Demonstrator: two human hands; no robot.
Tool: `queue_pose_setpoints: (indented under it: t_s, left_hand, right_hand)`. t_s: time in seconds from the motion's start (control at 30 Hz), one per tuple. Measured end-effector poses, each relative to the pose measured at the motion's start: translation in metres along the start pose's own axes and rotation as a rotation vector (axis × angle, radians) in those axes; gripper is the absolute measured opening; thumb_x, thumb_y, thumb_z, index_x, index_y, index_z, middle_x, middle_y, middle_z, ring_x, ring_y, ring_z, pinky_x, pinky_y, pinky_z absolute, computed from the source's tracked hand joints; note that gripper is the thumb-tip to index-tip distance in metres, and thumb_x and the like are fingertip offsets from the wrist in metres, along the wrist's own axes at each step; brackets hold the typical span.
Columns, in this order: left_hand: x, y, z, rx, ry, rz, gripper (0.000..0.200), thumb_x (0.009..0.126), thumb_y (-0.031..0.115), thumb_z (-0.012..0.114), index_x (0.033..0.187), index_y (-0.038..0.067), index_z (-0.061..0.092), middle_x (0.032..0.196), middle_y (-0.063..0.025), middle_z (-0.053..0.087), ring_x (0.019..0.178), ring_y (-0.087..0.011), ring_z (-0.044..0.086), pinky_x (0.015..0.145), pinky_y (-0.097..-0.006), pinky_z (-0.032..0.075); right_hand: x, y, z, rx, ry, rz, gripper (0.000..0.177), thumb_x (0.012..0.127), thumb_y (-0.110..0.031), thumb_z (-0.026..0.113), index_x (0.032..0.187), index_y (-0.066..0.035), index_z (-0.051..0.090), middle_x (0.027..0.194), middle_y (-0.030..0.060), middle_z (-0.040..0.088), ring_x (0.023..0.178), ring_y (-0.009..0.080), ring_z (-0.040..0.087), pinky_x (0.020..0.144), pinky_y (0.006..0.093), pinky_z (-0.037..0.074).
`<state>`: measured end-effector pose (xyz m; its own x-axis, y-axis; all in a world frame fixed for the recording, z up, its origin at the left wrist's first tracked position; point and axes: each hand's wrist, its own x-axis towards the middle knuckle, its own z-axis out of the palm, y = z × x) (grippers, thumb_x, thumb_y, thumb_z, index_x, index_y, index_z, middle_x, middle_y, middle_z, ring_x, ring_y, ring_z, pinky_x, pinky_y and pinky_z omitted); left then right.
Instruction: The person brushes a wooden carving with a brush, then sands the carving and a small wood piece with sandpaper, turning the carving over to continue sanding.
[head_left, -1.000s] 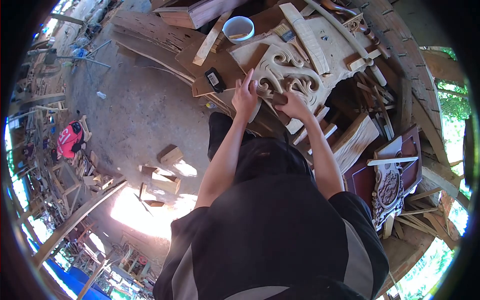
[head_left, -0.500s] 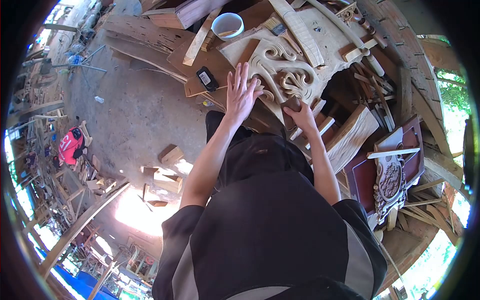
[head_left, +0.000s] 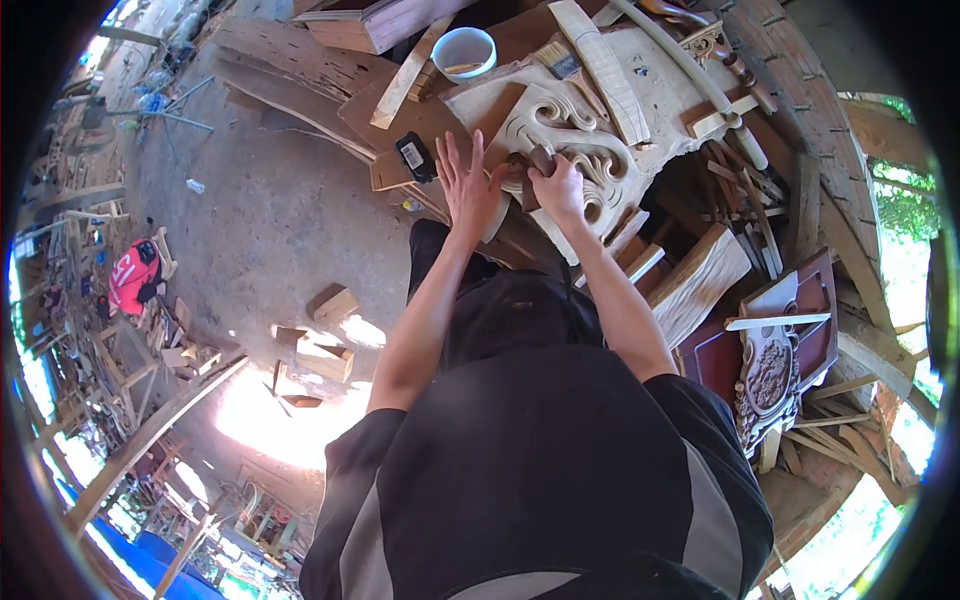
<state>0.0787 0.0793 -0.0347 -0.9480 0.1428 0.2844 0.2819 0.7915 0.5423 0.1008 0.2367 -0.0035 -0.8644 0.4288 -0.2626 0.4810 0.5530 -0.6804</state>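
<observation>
A pale carved wood panel point(head_left: 602, 165) with scrolls and leaf shapes lies on the workbench in front of me. My left hand point(head_left: 468, 192) rests at the panel's left edge, fingers spread and holding nothing. Close beside it, my right hand point(head_left: 560, 192) is closed on a folded piece of brown sandpaper point(head_left: 541, 160), pressed against the carving. Part of the sandpaper and the carving under it is hidden by my fingers.
Above the panel lie a paintbrush point(head_left: 557, 60) and a white tub point(head_left: 465, 54). A black labelled object point(head_left: 412, 156) sits left of my left hand. To the right are wood offcuts point(head_left: 700, 280) and a carved panel with red boards point(head_left: 770, 365). A person in red point(head_left: 134, 278) is far left.
My right hand has moved left and up across the carving with the sandpaper, now near my left hand. The left hand has shifted slightly left, its fingers spread wider.
</observation>
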Motion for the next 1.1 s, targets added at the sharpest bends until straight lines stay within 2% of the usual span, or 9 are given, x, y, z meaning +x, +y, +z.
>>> queue_pose_setpoints:
  t_s: [0.2,0.33,0.43,0.6,0.73,0.8,0.93,1.07,1.1]
  left_hand:
    - [-0.007,0.002,0.008,0.033,-0.039,-0.063,0.060,0.094,0.041,0.062,0.148,0.022,0.044,0.160,-0.0260,0.016,0.149,-0.0452,0.012,0.117,-0.0571,0.020]
    - [-0.008,0.005,0.008,0.055,-0.013,-0.062,0.056,0.094,0.041,0.062,0.144,0.019,0.048,0.159,-0.0241,0.019,0.149,-0.0427,0.014,0.117,-0.0533,0.022]
    - [-0.007,0.003,0.009,0.032,-0.005,-0.047,0.055,0.094,0.040,0.062,0.143,0.018,0.049,0.158,-0.0231,0.023,0.148,-0.0416,0.017,0.117,-0.0528,0.022]
    - [-0.010,0.004,0.011,0.023,-0.006,-0.074,0.055,0.094,0.039,0.062,0.143,0.020,0.049,0.157,-0.0210,0.027,0.149,-0.0394,0.019,0.116,-0.0525,0.024]
    - [-0.008,0.006,0.010,0.031,-0.021,-0.097,0.053,0.094,0.040,0.061,0.143,0.022,0.049,0.157,-0.0197,0.028,0.149,-0.0376,0.018,0.115,-0.0552,0.024]
    - [-0.007,0.005,0.011,0.037,-0.020,-0.110,0.053,0.095,0.040,0.061,0.143,0.023,0.049,0.158,-0.0192,0.028,0.149,-0.0375,0.018,0.115,-0.0563,0.024]
    - [-0.008,0.007,0.011,0.015,-0.039,-0.138,0.053,0.095,0.041,0.060,0.144,0.024,0.049,0.158,-0.0179,0.027,0.150,-0.0366,0.016,0.115,-0.0582,0.024]
    - [-0.007,0.006,0.011,0.019,-0.028,-0.144,0.054,0.095,0.041,0.060,0.145,0.024,0.048,0.158,-0.0173,0.027,0.150,-0.0360,0.016,0.115,-0.0588,0.023]
    - [-0.006,0.007,0.010,0.008,-0.028,-0.148,0.054,0.095,0.042,0.060,0.145,0.025,0.047,0.158,-0.0171,0.027,0.151,-0.0359,0.015,0.115,-0.0590,0.023]
  right_hand:
    - [0.008,0.000,0.009,-0.022,0.036,0.112,0.046,0.078,-0.028,0.073,0.106,0.007,0.067,0.097,0.0299,0.069,0.098,0.0435,0.067,0.088,0.0476,0.052]
    - [0.027,0.002,0.001,-0.063,-0.223,0.175,0.044,0.076,-0.028,0.074,0.103,0.007,0.069,0.096,0.0299,0.070,0.099,0.0437,0.067,0.089,0.0485,0.052]
    - [0.003,-0.005,0.014,-0.122,0.050,0.088,0.039,0.076,-0.021,0.073,0.104,0.006,0.069,0.096,0.0297,0.069,0.097,0.0429,0.068,0.088,0.0470,0.053]
    - [0.010,0.001,0.003,-0.146,-0.148,0.056,0.042,0.077,-0.022,0.073,0.109,0.004,0.068,0.101,0.0302,0.069,0.101,0.0436,0.066,0.089,0.0476,0.051]
    - [0.004,-0.005,0.010,-0.118,0.077,0.030,0.044,0.079,-0.025,0.071,0.106,0.009,0.066,0.102,0.0321,0.067,0.102,0.0453,0.065,0.091,0.0485,0.052]
    - [0.003,-0.026,-0.023,0.083,-0.297,0.247,0.044,0.079,-0.025,0.070,0.105,0.010,0.066,0.101,0.0332,0.067,0.102,0.0465,0.064,0.092,0.0494,0.051]
    - [0.014,-0.009,0.010,-0.160,0.012,0.092,0.046,0.074,-0.026,0.076,0.101,0.010,0.067,0.099,0.0333,0.068,0.099,0.0462,0.066,0.090,0.0473,0.052]
    - [0.015,-0.026,-0.022,0.061,-0.347,0.283,0.041,0.077,-0.023,0.069,0.102,0.009,0.067,0.101,0.0337,0.067,0.101,0.0471,0.065,0.092,0.0486,0.052]
    - [0.024,-0.010,-0.007,-0.065,-0.198,0.138,0.040,0.077,-0.022,0.069,0.103,0.009,0.068,0.099,0.0334,0.068,0.099,0.0458,0.066,0.089,0.0486,0.053]
